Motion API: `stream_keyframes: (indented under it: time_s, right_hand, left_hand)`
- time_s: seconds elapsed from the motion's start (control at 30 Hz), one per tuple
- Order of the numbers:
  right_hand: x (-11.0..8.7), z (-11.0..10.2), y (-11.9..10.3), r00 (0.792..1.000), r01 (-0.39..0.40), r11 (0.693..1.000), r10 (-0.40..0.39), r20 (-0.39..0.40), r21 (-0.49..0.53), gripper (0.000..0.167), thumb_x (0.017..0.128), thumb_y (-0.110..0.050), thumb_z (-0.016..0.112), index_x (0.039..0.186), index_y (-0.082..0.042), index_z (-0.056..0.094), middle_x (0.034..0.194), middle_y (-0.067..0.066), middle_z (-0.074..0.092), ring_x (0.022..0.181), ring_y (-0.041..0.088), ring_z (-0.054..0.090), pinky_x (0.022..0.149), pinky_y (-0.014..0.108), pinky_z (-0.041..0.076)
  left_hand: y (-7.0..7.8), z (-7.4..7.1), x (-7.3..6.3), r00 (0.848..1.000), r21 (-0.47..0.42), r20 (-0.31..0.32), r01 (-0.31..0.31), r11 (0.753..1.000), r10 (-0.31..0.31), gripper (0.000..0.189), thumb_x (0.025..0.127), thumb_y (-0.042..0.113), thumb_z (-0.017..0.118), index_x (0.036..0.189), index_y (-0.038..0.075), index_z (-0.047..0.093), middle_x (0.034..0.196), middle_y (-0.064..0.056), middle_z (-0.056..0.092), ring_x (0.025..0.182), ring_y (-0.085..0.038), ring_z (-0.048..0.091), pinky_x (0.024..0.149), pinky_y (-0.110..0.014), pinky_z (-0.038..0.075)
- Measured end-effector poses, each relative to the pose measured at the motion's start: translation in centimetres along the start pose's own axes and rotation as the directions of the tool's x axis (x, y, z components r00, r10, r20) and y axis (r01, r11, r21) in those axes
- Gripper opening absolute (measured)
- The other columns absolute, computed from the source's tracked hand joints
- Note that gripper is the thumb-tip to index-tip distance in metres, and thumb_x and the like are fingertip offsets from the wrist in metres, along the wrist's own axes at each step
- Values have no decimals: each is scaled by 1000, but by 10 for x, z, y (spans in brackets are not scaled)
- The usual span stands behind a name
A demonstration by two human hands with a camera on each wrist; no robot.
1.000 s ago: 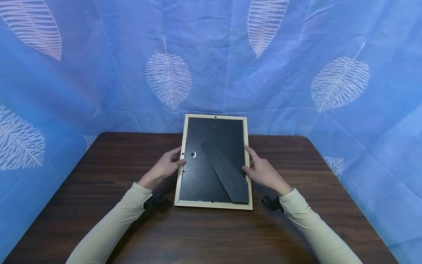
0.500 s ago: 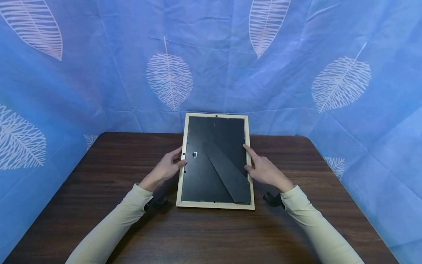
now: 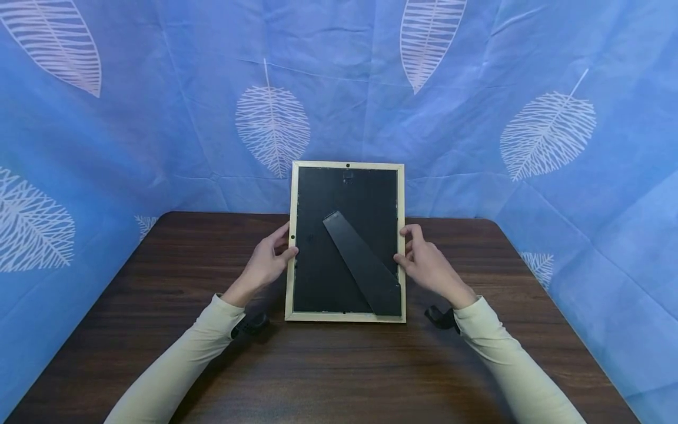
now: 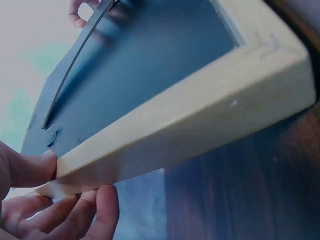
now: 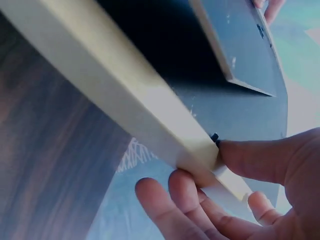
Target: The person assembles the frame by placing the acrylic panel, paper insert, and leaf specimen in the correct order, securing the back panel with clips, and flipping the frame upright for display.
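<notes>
Basically the picture frame (image 3: 346, 241) stands mid-frame, long axis vertical, bottom edge on the counter (image 3: 159, 330), left hand (image 3: 267, 262) and right hand (image 3: 426, 265) fingers pinching opposite side rails, equally near.

Take the picture frame (image 3: 346, 241) as your landmark: it stands near the middle of the table (image 3: 159, 353), its lower edge resting on the tabletop and its upper edge raised, its back turned toward you. Your left hand (image 3: 267, 263) grips the frame's left edge and your right hand (image 3: 426, 265) grips its right edge, thumbs on the back side and fingers wrapped round to the far side. The prop leg (image 3: 362, 272) lies on the frame's back, slanting from its middle down to its lower right corner, and the curtain (image 3: 477, 118) hangs behind the frame and past the table on both sides.
</notes>
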State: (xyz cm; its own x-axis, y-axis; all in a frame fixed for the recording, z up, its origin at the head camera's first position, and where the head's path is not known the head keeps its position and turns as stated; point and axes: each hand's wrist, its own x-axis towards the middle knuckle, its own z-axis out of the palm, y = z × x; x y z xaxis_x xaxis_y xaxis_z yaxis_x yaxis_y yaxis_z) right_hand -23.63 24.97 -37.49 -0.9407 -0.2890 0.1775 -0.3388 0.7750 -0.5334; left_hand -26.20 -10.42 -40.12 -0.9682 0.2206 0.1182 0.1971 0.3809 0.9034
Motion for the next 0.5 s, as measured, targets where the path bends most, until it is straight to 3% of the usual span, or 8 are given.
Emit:
stream_keyframes:
  time_s: [0.23, 0.5]
  right_hand:
    - [7, -10, -8, 997, -42, 998, 44, -63, 38, 48, 104, -13, 59, 140, -1, 30, 119, 24, 65, 92, 32, 69, 70, 39, 50]
    - [22, -13, -2, 989, -80, 985, 98, -113, 152, 59, 105, -15, 60, 149, -2, 23, 130, 25, 60, 107, 37, 66, 81, 47, 51]
  left_hand:
    - [6, -2, 7, 992, 3, -87, -90, 996, 90, 69, 103, 8, 61, 163, 14, 28, 135, -21, 65, 115, -35, 68, 93, -51, 56]
    - [5, -2, 17, 978, -27, -170, -131, 991, 124, 68, 101, 13, 65, 161, 20, 34, 136, -15, 66, 119, -33, 66, 98, -51, 53]
